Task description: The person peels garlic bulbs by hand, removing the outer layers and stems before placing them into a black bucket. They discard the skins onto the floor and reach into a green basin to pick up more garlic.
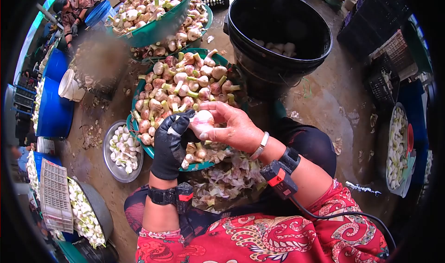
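Observation:
My right hand (232, 129), bare with a pale bracelet at the wrist, grips a white and pink garlic bulb (202, 121) between thumb and fingers. Close against the bulb's left side is my left hand (169, 142) in a black glove. Its fingers are curled closed, and what they hold, if anything, is hidden. Just beyond both hands stands a green basin (135, 128) heaped with garlic bulbs (185, 84) that have trimmed stems. Loose papery garlic skins (232, 177) lie between my knees, below the basin.
A tall black bucket (278, 73) at the upper right holds some pale bulbs. To the left, a metal bowl (107, 156) contains peeled garlic. Another green basin (160, 29) full of garlic is farther back. A person (76, 12) works at the upper left. Crates (371, 22) stand at right.

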A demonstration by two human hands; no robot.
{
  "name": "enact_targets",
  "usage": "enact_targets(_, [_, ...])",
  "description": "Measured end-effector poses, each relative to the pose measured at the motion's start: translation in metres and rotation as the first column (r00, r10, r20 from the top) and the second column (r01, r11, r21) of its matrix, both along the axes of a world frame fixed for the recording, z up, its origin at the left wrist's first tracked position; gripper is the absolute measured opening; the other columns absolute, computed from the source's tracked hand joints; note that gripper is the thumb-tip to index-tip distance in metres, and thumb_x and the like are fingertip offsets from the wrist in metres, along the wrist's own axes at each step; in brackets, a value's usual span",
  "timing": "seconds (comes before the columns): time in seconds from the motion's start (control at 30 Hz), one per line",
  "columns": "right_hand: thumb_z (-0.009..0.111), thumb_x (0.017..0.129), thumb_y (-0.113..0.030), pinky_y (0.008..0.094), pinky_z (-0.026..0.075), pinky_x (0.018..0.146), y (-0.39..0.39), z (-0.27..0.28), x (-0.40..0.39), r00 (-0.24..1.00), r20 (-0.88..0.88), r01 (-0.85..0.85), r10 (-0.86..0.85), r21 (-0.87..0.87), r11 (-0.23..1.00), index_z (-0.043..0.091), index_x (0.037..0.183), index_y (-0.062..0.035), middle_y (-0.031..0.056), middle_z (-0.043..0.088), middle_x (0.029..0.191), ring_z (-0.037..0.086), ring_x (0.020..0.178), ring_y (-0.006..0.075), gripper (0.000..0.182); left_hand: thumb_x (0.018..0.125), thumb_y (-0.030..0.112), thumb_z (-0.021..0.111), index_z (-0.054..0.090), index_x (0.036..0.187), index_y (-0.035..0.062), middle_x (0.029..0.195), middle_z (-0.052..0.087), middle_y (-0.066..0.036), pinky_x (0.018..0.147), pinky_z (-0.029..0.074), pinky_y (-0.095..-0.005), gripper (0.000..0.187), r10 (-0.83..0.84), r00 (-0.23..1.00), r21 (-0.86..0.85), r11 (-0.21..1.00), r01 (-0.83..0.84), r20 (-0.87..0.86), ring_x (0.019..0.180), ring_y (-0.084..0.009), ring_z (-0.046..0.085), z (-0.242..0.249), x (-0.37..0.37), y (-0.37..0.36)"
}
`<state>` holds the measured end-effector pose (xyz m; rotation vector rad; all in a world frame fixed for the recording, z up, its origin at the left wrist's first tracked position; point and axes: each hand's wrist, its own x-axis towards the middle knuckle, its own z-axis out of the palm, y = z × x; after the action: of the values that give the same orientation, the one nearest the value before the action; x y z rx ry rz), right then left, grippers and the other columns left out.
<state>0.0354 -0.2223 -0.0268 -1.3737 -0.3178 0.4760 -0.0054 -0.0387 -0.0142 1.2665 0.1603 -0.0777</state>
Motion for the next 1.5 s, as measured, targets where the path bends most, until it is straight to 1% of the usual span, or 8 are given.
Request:
enact_targets(0.13, [0.070, 0.084, -0.021, 0.0245, 0.052, 0.073, -0.007, -0.004, 0.006, 0.925, -0.347, -0.069, 0.153, 0.243, 0.968, 0.055, 0.122, -0.0012, 0.0056, 0.063, 0.104, 0.061, 0.088, 0.0114, 0.045, 0.096, 0.018, 0.052, 0.059, 0.114, -0.0054, 0.097, 0.065, -0.009, 0.067, 0.054, -0.0273, 0.030, -0.042, 0.999, 0.007, 0.999, 0.042, -0.021, 0.079, -0.0148, 0.064, 0.000, 0.000, -0.001])
enact_targets(0.53, [0.051, 0.092, -0.032, 0.0246, 0.049, 0.054, -0.002, -0.007, 0.006, 0.845, -0.513, 0.026, 0.153, 0.324, 0.946, 0.059, 0.104, -0.0030, 0.0074, 0.064, 0.089, 0.062, 0.071, 0.0142, 0.032, 0.088, 0.005, 0.053, 0.058, 0.117, -0.0073, 0.107, 0.065, -0.010, 0.076, 0.053, -0.0287, 0.032, -0.026, 0.997, -0.036, 0.999, 0.024, -0.066, 0.088, -0.0180, 0.065, 0.003, -0.005, 0.002])
enact_targets(0.7, [0.040, 0.091, -0.036, 0.0282, 0.043, 0.043, -0.002, 0.010, 0.000, 0.605, -0.675, -0.056, 0.422, 0.492, 0.869, 0.057, 0.103, -0.0043, 0.0094, 0.063, 0.076, 0.059, 0.056, 0.0197, 0.038, 0.079, 0.002, 0.056, 0.065, 0.112, 0.0013, 0.095, 0.067, -0.012, 0.079, 0.051, -0.0341, 0.034, -0.246, 0.908, 0.725, 0.684, -0.085, 0.339, 0.087, -0.0245, 0.065, -0.011, -0.003, 0.008])
enact_targets(0.87, [0.044, 0.089, -0.038, 0.0268, 0.049, 0.045, -0.005, 0.009, -0.013, 0.421, -0.674, -0.228, 0.607, 0.569, 0.790, 0.060, 0.101, -0.0064, 0.0094, 0.064, 0.077, 0.062, 0.059, 0.0215, 0.037, 0.072, -0.001, 0.059, 0.065, 0.113, 0.0067, 0.096, 0.066, -0.014, 0.078, 0.051, -0.0354, 0.042, -0.344, 0.881, 0.899, 0.401, -0.175, 0.325, 0.087, -0.0294, 0.063, 0.002, -0.002, -0.003])
enact_targets(0.97, [0.046, 0.089, -0.040, 0.0257, 0.046, 0.045, -0.004, -0.001, -0.014, 0.536, -0.607, -0.274, 0.587, 0.533, 0.800, 0.060, 0.100, -0.0058, 0.0096, 0.065, 0.079, 0.062, 0.059, 0.0209, 0.039, 0.081, -0.002, 0.056, 0.058, 0.125, 0.0048, 0.102, 0.066, -0.007, 0.077, 0.051, -0.0301, 0.044, -0.070, 0.987, 0.563, 0.826, -0.023, 0.143, 0.088, -0.0160, 0.063, -0.009, -0.010, -0.012])
enact_targets(1.1, [0.047, 0.090, -0.041, 0.0271, 0.045, 0.046, -0.011, -0.012, 0.006, 0.682, -0.624, -0.004, 0.382, 0.518, 0.855, 0.055, 0.118, -0.0033, 0.0149, 0.064, 0.096, 0.060, 0.062, 0.0243, 0.047, 0.087, 0.007, 0.057, 0.047, 0.133, -0.0015, 0.116, 0.061, -0.010, 0.079, 0.054, -0.0309, 0.048, -0.121, 0.990, -0.210, 0.972, 0.104, -0.066, 0.093, -0.0166, 0.062, 0.005, -0.011, 0.004])
enact_targets(1.3, [0.048, 0.094, -0.035, 0.0315, 0.053, 0.058, -0.004, 0.000, 0.002, 0.693, -0.652, -0.047, 0.307, 0.383, 0.922, 0.055, 0.111, -0.0061, 0.0097, 0.065, 0.091, 0.065, 0.074, 0.0202, 0.034, 0.086, 0.005, 0.061, 0.056, 0.119, -0.0014, 0.116, 0.062, -0.012, 0.083, 0.053, -0.0333, 0.035, -0.041, 0.999, 0.047, 0.998, 0.041, 0.016, 0.101, -0.0206, 0.062, 0.003, -0.016, -0.004])
enact_targets(1.5, [0.043, 0.091, -0.011, 0.0421, 0.051, 0.086, -0.015, 0.022, 0.019, 0.894, -0.445, 0.352, -0.050, 0.630, 0.692, 0.051, 0.111, 0.0028, 0.0121, 0.060, 0.094, 0.062, 0.085, 0.0247, 0.025, 0.092, 0.017, 0.056, 0.058, 0.114, -0.0026, 0.117, 0.062, -0.014, 0.088, 0.053, -0.0364, 0.030, 0.032, 0.997, -0.368, 0.928, -0.058, -0.076, 0.105, -0.0247, 0.062, -0.027, -0.011, 0.025])
